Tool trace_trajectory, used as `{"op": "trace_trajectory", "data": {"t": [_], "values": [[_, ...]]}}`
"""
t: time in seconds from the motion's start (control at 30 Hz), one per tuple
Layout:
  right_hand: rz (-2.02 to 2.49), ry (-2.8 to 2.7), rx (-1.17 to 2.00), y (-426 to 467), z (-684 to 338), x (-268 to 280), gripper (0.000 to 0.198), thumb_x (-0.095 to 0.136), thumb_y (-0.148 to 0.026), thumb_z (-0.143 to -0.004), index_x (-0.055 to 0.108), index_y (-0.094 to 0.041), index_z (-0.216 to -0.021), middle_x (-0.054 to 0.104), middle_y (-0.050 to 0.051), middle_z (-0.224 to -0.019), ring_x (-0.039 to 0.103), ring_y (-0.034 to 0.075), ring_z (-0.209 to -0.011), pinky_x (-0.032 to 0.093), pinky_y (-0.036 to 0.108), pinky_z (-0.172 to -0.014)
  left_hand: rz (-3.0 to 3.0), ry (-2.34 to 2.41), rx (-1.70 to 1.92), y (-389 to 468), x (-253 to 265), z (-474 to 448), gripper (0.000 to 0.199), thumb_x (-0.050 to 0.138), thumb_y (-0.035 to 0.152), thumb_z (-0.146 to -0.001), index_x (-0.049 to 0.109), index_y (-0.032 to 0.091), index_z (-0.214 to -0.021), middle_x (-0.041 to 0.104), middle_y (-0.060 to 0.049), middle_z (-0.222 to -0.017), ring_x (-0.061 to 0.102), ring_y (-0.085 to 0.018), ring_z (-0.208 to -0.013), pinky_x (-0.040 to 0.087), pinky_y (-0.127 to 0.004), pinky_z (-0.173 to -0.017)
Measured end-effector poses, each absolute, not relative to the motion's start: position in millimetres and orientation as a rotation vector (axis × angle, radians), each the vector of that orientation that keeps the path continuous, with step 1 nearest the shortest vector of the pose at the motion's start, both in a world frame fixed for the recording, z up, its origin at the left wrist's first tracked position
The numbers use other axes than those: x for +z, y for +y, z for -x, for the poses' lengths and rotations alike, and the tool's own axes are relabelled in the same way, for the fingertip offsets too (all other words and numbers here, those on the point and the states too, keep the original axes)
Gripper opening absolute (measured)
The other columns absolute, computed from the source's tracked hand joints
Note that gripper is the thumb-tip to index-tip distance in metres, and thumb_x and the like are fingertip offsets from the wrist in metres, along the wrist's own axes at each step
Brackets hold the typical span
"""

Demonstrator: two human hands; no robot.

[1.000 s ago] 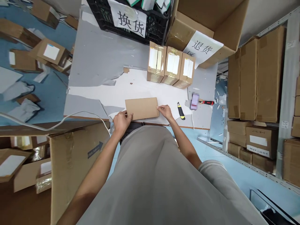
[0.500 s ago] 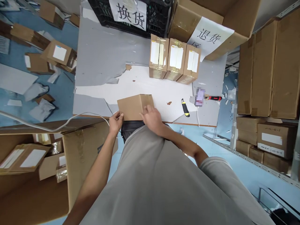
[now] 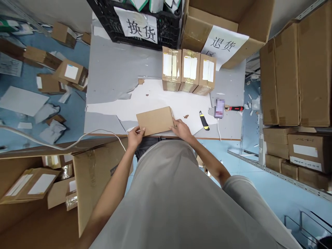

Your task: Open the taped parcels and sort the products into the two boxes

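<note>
Holding the carton (image 3: 155, 121): left hand (image 3: 136, 137) pinching its near left corner, right hand (image 3: 181, 129) gripping its right end, just at the bench's (image 3: 111, 58) front edge
Black crate (image 3: 168, 33): green-and-white packs (image 3: 139, 4) inside
Big box (image 3: 97, 173): labelled parcels (image 3: 32, 183) within
Bench room: white surface (image 3: 145, 102) stretches between carton and three taped boxes (image 3: 190, 71)

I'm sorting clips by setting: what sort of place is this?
Probably a parcel-handling room, perhaps for returns: three taped boxes stand on the table, tall cartons line the right side, and a paper sign reads 退货 (returned goods).
</note>
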State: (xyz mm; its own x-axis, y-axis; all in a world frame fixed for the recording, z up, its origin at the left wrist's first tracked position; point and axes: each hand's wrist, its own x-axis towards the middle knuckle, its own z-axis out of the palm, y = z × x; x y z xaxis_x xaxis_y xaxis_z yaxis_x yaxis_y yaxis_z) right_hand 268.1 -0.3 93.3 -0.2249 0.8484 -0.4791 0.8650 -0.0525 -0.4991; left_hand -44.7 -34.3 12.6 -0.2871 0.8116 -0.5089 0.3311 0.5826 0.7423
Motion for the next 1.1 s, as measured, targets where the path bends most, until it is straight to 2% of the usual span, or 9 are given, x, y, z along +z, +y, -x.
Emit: {"op": "trace_trajectory", "data": {"t": [0.1,0.17,0.33,0.47,0.57,0.7,0.87,1.0,1.1], "values": [[-2.005,2.016,-1.519,-4.6,-300.1,67.0,0.086,0.087,-0.037,-0.104,0.055,-0.029,-0.183,0.079,0.013,-0.153,0.079,0.032,-0.132,0.066,0.041,-0.112,-0.927,1.888,0.623,-29.6,14.8,32.0,0.045,0.086,0.042,-0.092,0.088,0.014,-0.126,0.09,-0.018,-0.128,0.086,-0.039,-0.123,0.068,-0.049,-0.111],[-2.065,1.966,-1.729,-11.1,-307.1,49.3,0.093,0.094,-0.038,-0.095,0.059,-0.028,-0.18,0.078,0.012,-0.158,0.076,0.032,-0.137,0.067,0.04,-0.11,-0.904,1.906,0.644,-31.6,14.6,27.6,0.046,0.089,0.045,-0.09,0.089,0.015,-0.125,0.09,-0.018,-0.128,0.086,-0.041,-0.126,0.067,-0.051,-0.114],[-2.328,1.869,-1.913,-23.6,-297.3,17.6,0.078,0.095,-0.04,-0.087,0.078,-0.018,-0.16,0.079,0.016,-0.157,0.077,0.031,-0.136,0.065,0.043,-0.117,-0.782,1.84,0.685,-56.8,15.3,15.5,0.057,0.082,0.057,-0.097,0.085,0.017,-0.137,0.087,-0.017,-0.14,0.083,-0.036,-0.135,0.066,-0.051,-0.119],[-2.427,1.816,-2.008,-20.8,-299.7,15.0,0.071,0.099,-0.051,-0.083,0.087,-0.014,-0.143,0.082,0.016,-0.147,0.079,0.031,-0.133,0.061,0.042,-0.124,-0.756,1.741,0.707,-72.5,22.6,6.7,0.068,0.096,0.047,-0.085,0.08,0.016,-0.144,0.086,-0.02,-0.142,0.083,-0.036,-0.135,0.063,-0.052,-0.125],[-2.479,1.84,-2.049,-14.6,-309.3,26.4,0.071,0.093,-0.067,-0.088,0.09,-0.015,-0.136,0.083,0.015,-0.138,0.08,0.029,-0.124,0.064,0.04,-0.115,-0.773,1.778,0.73,-67.1,32.0,9.6,0.066,0.099,0.039,-0.079,0.082,0.014,-0.138,0.086,-0.02,-0.138,0.084,-0.036,-0.129,0.063,-0.054,-0.125],[-2.536,2.024,-1.897,-1.9,-314.7,49.1,0.067,0.075,-0.081,-0.101,0.095,-0.018,-0.114,0.079,0.009,-0.105,0.076,0.027,-0.11,0.063,0.037,-0.103,-0.949,1.863,0.835,-45.5,45.0,19.9,0.051,0.089,0.051,-0.092,0.086,0.015,-0.129,0.084,-0.017,-0.135,0.081,-0.035,-0.13,0.064,-0.051,-0.124],[-2.527,2.029,-1.641,12.4,-306.9,65.6,0.061,0.067,-0.073,-0.112,0.095,-0.021,-0.097,0.072,0.004,-0.081,0.075,0.025,-0.099,0.059,0.034,-0.097,-0.975,1.848,0.831,-24.5,50.8,23.1,0.049,0.086,0.056,-0.093,0.088,0.014,-0.119,0.086,-0.018,-0.129,0.082,-0.036,-0.125,0.066,-0.051,-0.12],[-2.492,1.957,-1.601,15.2,-304.6,63.7,0.056,0.068,-0.066,-0.113,0.094,-0.021,-0.093,0.078,0.005,-0.081,0.081,0.027,-0.103,0.059,0.032,-0.097,-0.89,1.813,0.713,-12.5,47.5,27.2,0.049,0.092,0.054,-0.084,0.086,0.015,-0.113,0.088,-0.019,-0.121,0.084,-0.037,-0.114,0.067,-0.055,-0.115],[-2.437,1.934,-1.624,21.5,-313.2,58.0,0.049,0.072,-0.064,-0.111,0.094,-0.024,-0.094,0.084,0.006,-0.086,0.083,0.028,-0.102,0.06,0.033,-0.096,-0.856,1.749,0.637,6.7,44.6,34.9,0.054,0.1,0.055,-0.077,0.082,0.016,-0.11,0.087,-0.02,-0.121,0.084,-0.038,-0.121,0.067,-0.055,-0.117]]}}
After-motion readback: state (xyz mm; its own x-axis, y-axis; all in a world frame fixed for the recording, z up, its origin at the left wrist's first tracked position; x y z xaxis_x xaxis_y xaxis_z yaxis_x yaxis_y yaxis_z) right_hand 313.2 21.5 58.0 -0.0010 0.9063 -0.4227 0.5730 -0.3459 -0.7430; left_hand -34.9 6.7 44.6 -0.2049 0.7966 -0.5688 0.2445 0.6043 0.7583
